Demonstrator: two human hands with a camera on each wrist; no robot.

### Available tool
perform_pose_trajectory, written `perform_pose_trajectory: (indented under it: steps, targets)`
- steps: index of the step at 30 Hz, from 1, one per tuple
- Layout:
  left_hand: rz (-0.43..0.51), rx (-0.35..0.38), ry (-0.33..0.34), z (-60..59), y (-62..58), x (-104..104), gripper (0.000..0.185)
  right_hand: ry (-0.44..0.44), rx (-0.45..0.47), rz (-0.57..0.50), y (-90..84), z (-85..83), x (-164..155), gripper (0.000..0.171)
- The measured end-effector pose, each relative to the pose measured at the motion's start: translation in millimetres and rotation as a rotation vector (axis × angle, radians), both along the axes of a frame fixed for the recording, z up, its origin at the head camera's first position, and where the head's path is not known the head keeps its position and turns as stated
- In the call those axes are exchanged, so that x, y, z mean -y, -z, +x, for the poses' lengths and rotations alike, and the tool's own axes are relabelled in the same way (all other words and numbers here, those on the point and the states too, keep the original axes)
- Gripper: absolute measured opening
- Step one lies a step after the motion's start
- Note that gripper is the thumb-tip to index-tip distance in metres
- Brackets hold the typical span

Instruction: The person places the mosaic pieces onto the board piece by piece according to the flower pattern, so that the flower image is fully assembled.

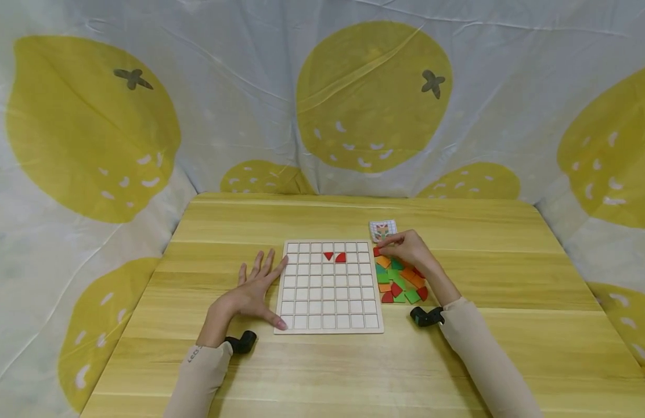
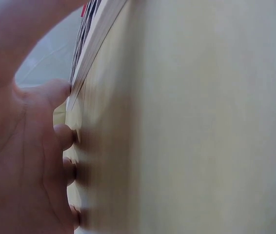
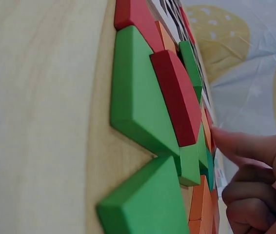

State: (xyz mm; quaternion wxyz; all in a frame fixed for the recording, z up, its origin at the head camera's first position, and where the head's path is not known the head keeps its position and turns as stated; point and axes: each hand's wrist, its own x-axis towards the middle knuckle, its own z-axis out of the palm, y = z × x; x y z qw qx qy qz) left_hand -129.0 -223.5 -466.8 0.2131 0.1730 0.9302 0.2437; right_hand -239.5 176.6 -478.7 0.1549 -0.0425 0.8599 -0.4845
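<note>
Wooden grid board (image 1: 328, 325) lies near the middle of the counter (image 1: 249, 220), two red pieces (image 1: 335, 256) seated in its far rows. Left hand (image 1: 255, 291), fingers straight, rests flat against the board's left edge, steadying it. Right hand (image 1: 409, 248), its grip narrow with fingers curled, touches the far end of the loose pile of red, green and orange pieces (image 1: 399, 280) just right of the board; whether a piece is pinched cannot be told. Pattern card (image 1: 382, 230) lies just beyond. Judged step: selecting the third piece. Next move calls for a clean pinch and matching the card.
</note>
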Motion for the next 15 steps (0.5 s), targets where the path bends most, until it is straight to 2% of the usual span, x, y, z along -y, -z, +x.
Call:
perform_pose_trajectory:
  steps: [5, 15]
  targets:
    - [-0.004, -0.005, 0.001, -1.4, 0.3, -0.1, 0.148, 0.077, -0.048, 0.050, -2.0, 0.6, -1.2, 0.021]
    - [-0.002, -0.003, -0.010, 1.2, 1.5, 0.6, 0.149, 0.051, -0.029, 0.063, -2.9, 0.6, 1.5, 0.016]
